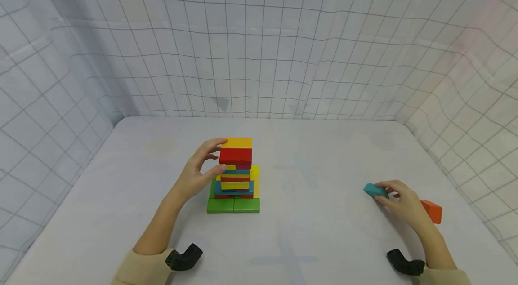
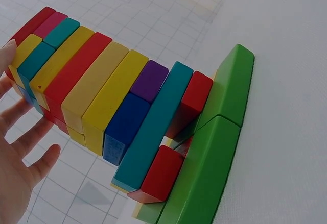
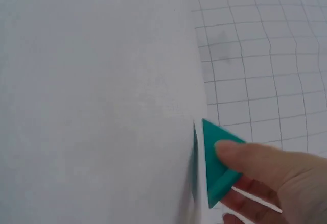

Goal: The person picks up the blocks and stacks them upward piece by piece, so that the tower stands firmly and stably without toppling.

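A tower of coloured wooden blocks (image 1: 236, 156) stands left of the table's middle, with green blocks (image 1: 220, 205) flat at its base. My left hand (image 1: 192, 177) is at the tower's upper left side. Its thumb (image 2: 7, 54) touches the upper blocks in the left wrist view, while the other fingers extend loosely behind. Far to the right, my right hand (image 1: 406, 206) pinches a teal triangular block (image 3: 212, 157) between thumb and fingers. That block appears just above the white tabletop, its dark shadow beside it in the right wrist view.
An orange block (image 1: 433, 211) lies on the table (image 1: 307, 231), partly behind my right wrist. White grid-patterned curtains (image 1: 263, 42) enclose the back and both sides. A black wrist device (image 1: 184, 257) sits by the left sleeve, and another black device (image 1: 404, 263) by the right.
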A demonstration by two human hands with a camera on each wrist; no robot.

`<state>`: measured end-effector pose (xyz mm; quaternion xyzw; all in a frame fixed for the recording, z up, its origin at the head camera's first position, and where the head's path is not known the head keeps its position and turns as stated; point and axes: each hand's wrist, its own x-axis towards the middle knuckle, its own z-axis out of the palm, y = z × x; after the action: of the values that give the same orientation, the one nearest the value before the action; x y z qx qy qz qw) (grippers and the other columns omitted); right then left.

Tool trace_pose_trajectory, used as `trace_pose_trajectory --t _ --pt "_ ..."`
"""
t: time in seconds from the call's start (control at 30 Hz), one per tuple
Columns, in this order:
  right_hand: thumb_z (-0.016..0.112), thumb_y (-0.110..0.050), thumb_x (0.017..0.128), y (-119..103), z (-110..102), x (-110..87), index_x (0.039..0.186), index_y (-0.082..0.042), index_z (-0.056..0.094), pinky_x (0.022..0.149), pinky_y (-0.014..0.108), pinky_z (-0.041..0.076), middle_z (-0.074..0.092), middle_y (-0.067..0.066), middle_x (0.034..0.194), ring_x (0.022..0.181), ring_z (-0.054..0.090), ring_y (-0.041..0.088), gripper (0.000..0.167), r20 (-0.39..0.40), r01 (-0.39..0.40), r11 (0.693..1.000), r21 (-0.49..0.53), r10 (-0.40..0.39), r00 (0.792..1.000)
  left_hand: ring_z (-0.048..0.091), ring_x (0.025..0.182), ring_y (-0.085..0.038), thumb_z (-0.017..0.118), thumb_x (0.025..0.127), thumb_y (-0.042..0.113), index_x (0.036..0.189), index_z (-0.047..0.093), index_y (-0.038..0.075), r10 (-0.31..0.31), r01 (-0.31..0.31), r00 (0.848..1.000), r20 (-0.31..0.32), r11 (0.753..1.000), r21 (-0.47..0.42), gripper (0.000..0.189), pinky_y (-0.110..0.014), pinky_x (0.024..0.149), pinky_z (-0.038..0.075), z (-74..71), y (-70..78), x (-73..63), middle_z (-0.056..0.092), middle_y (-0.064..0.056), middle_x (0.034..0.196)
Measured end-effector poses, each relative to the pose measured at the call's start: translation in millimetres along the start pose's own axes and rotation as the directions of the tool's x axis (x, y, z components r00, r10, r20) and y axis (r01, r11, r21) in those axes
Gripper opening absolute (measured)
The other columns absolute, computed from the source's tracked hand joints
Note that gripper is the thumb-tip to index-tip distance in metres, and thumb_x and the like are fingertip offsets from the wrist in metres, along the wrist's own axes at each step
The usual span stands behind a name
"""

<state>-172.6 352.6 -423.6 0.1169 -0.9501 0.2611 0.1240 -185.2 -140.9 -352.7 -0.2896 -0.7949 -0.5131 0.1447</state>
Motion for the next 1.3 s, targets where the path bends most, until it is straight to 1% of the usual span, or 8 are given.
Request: trace_pose_trajectory --t 0.13,0.27,0.4,0.53,0.77,0.83,0.97,1.3 --pt "0.072 -0.005 0.077 -21 2 18.2 0.105 -0.007 0.064 0.07 0.017 0.043 0.06 0.006 0.101 0.086 0.049 0.002 0.03 -0.028 0.106 0.994 0.039 -0.105 0.994 0.042 0.111 -0.003 0.059 0.078 -0.01 0.131 0.04 -0.005 0.012 -0.012 1.0 -0.003 1.0 -0.008 0.056 -0.04 0.088 0.043 -0.5 -0.8 -0.2 0.042 -0.021 0.132" --pt "0.072 -0.001 0.075 -60 3 47.7 0.107 -0.007 0.064 0.074 0.016 0.042 0.06 0.004 0.101 0.087 0.051 0.008 0.034 -0.054 0.248 0.96 0.127 -0.243 0.968 0.042 0.111 -0.004 0.059 0.078 -0.01 0.13 0.04 -0.005 0.015 -0.015 1.0 -0.005 1.0 -0.001 0.056 -0.041 0.087 0.043 -0.6 -1.7 -0.3 0.042 -0.021 0.132" --pt "0.073 0.0 0.074 -108 7 78.1 0.107 -0.008 0.063 0.076 0.018 0.042 0.061 0.002 0.103 0.089 0.054 0.011 0.035 -0.069 0.365 0.908 0.208 -0.359 0.931 0.043 0.112 -0.008 0.06 0.078 -0.009 0.131 0.04 -0.004 0.004 -0.004 1.0 -0.003 1.0 0.008 0.056 -0.042 0.088 0.043 -0.3 -2.5 -0.8 0.041 -0.02 0.133" --pt "0.073 -0.002 0.075 -159 11 103.7 0.107 -0.008 0.063 0.078 0.024 0.044 0.061 0.002 0.106 0.092 0.054 0.013 0.033 -0.068 0.455 0.844 0.283 -0.455 0.888 0.045 0.113 -0.02 0.06 0.079 -0.008 0.131 0.04 -0.004 -0.012 0.012 1.0 0.002 1.0 0.019 0.056 -0.042 0.089 0.043 -0.4 -1.9 -1.2 0.041 -0.02 0.133" --pt "0.071 -0.009 0.079 -230 27 136.3 0.108 -0.006 0.063 0.08 0.029 0.046 0.061 0.002 0.105 0.092 0.053 0.013 0.031 -0.005 0.544 0.744 0.387 -0.589 0.808 0.044 0.114 -0.03 0.06 0.082 -0.004 0.133 0.039 -0.001 -0.037 0.037 0.999 0.008 0.999 0.017 0.056 -0.042 0.09 0.042 0.2 -7.2 -1.4 0.04 -0.018 0.135" --pt "0.071 -0.01 0.08 -243 32 143.2 0.109 -0.006 0.063 0.08 0.029 0.046 0.061 0.002 0.105 0.091 0.053 0.013 0.03 0.028 0.544 0.734 0.407 -0.606 0.795 0.044 0.116 -0.027 0.06 0.082 -0.002 0.135 0.038 0.004 -0.049 0.049 0.999 0.009 0.999 0.01 0.057 -0.039 0.091 0.042 1.1 -15.4 -1.9 0.04 -0.014 0.136" --pt "0.069 -0.013 0.081 -259 42 152.0 0.11 -0.006 0.063 0.081 0.028 0.046 0.061 0.003 0.103 0.092 0.052 0.013 0.03 0.097 0.517 0.739 0.432 -0.608 0.788 0.043 0.118 -0.022 0.061 0.083 0.001 0.138 0.036 0.014 -0.072 0.072 0.997 0.014 0.997 -0.016 0.062 -0.037 0.093 0.041 2.7 -31.9 -3.7 0.039 -0.005 0.139" --pt "0.069 -0.014 0.082 -276 53 158.7 0.114 -0.003 0.062 0.082 0.026 0.045 0.061 0.003 0.103 0.094 0.052 0.013 0.035 0.133 0.509 0.743 0.434 -0.612 0.78 0.042 0.119 -0.026 0.06 0.085 0.004 0.141 0.031 0.016 -0.061 0.062 0.998 0.025 0.997 -0.048 0.065 -0.044 0.092 0.04 1.3 -33.2 -3.8 0.037 -0.006 0.14"
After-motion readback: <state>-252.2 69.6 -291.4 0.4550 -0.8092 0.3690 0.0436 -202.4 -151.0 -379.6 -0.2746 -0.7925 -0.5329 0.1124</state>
